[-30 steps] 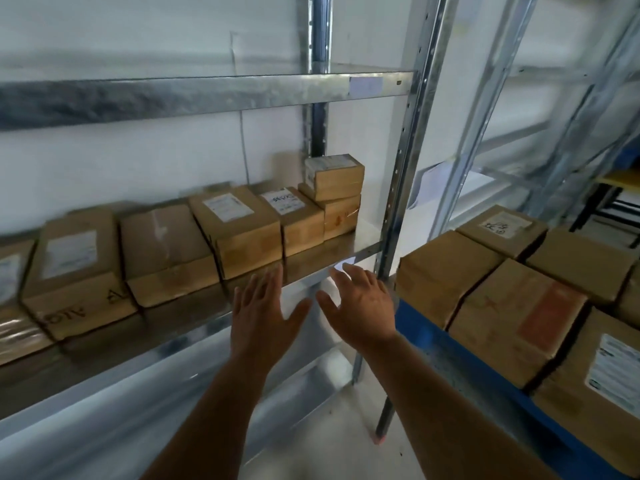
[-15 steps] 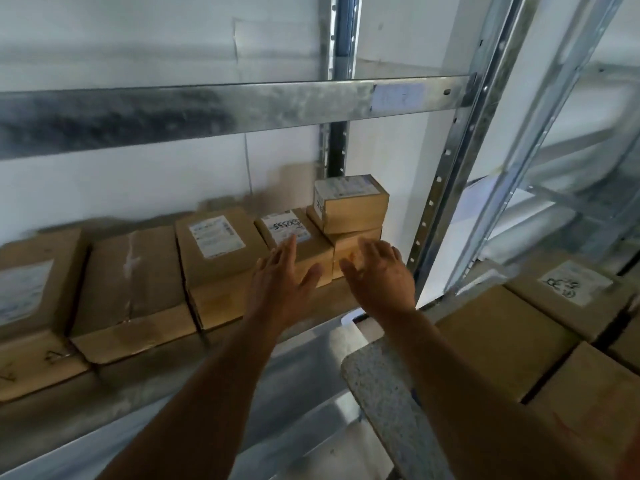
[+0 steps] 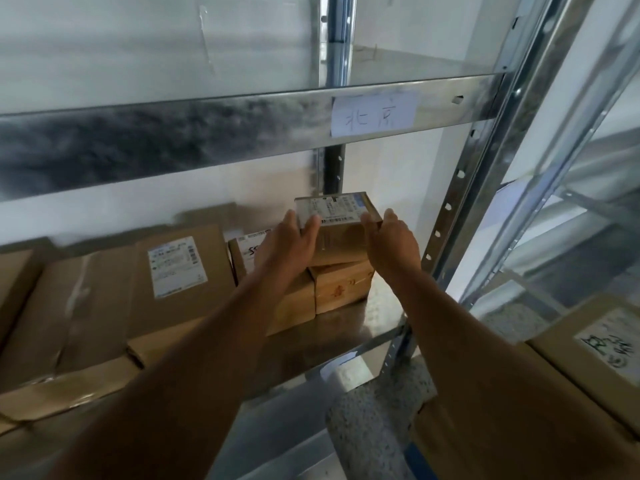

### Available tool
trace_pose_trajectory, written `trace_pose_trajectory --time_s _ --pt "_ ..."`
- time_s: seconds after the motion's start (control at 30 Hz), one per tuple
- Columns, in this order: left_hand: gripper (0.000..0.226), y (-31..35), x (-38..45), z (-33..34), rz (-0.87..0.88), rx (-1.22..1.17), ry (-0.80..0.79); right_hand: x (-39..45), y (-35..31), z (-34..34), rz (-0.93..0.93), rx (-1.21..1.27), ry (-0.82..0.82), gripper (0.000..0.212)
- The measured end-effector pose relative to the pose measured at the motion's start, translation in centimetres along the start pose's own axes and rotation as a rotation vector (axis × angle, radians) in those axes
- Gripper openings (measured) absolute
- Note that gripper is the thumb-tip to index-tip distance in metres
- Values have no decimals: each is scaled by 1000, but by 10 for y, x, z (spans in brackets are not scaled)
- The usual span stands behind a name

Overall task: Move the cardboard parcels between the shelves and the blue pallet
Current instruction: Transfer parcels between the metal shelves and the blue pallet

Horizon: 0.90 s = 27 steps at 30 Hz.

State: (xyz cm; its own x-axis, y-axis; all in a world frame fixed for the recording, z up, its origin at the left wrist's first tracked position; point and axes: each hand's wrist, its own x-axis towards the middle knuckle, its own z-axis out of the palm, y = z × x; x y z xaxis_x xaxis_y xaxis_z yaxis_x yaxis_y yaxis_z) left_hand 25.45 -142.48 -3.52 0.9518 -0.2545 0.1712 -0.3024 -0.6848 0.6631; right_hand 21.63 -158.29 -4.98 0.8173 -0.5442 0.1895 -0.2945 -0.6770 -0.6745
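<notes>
A small cardboard parcel (image 3: 341, 233) with a white label on top sits on another small parcel (image 3: 341, 289) at the right end of the metal shelf (image 3: 346, 337). My left hand (image 3: 289, 242) grips its left side with the thumb over the top edge. My right hand (image 3: 391, 242) grips its right side the same way. More labelled parcels (image 3: 176, 282) lie in a row to the left on that shelf. The blue pallet's edge (image 3: 414, 455) shows at the bottom right, under cardboard parcels (image 3: 588, 355).
An upper metal shelf beam (image 3: 207, 133) with a paper label (image 3: 374, 114) crosses just above the parcels. A perforated steel upright (image 3: 460, 188) stands right of my right hand. A second rack (image 3: 571, 202) stands further right. Speckled floor (image 3: 377, 407) lies below.
Both hands moved forward and up from in front of the shelf and took hold of the top small parcel at the shelf's right end. The view came closer to the shelf.
</notes>
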Motion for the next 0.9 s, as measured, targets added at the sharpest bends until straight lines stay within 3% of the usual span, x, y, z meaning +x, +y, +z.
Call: trace_pose_trajectory --time_s 0.27,0.53,0.9 --pt "35 -2 -8 6 -3 -151 -4 -6 6 -2 -18 287 -93 34" --pt "34 1 -50 -12 114 -255 -13 -69 0 -29 -133 359 7 35" --pt "41 -22 -165 -37 242 -370 -111 -222 -9 -47 -9 342 150 30"
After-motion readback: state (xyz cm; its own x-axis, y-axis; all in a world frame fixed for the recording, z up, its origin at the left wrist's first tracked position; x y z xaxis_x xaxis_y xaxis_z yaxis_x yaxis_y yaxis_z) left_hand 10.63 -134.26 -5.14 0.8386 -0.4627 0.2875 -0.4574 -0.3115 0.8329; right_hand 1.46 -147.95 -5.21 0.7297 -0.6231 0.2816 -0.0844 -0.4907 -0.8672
